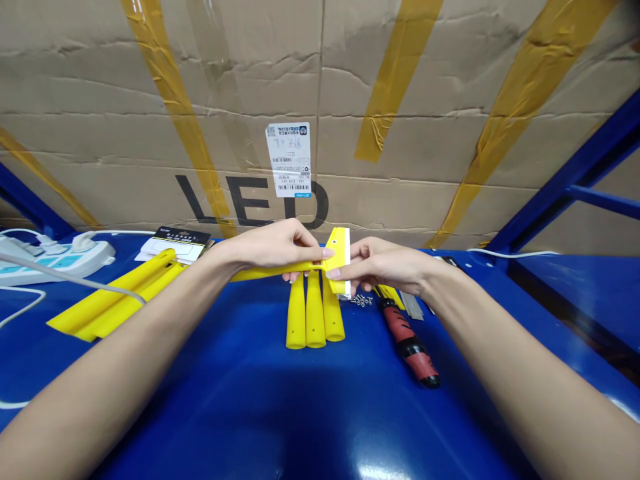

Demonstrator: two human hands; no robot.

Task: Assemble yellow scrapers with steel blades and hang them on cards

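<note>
Between both hands is a yellow scraper [338, 248], its wide head upright and its long handle running left beneath my left wrist. My left hand [280, 245] is closed on it where the handle meets the head, thumb on the head's face. My right hand [383, 265] pinches the head's right side, along a white strip [347, 243] at the edge. Just below lie three yellow handle tubes [315, 317] side by side, their far ends partly hidden. Small metal screws [362, 301] are scattered by my right fingers, and a red and black screwdriver [410, 343] lies below that hand.
At the left are yellow plastic pieces [115, 293], black and white packaging cards [175, 244] and a white power strip [75, 260] with cables. Flat grey blades [413, 306] lie right of the screwdriver. A large taped cardboard box [240, 100] stands behind the blue table [240, 407].
</note>
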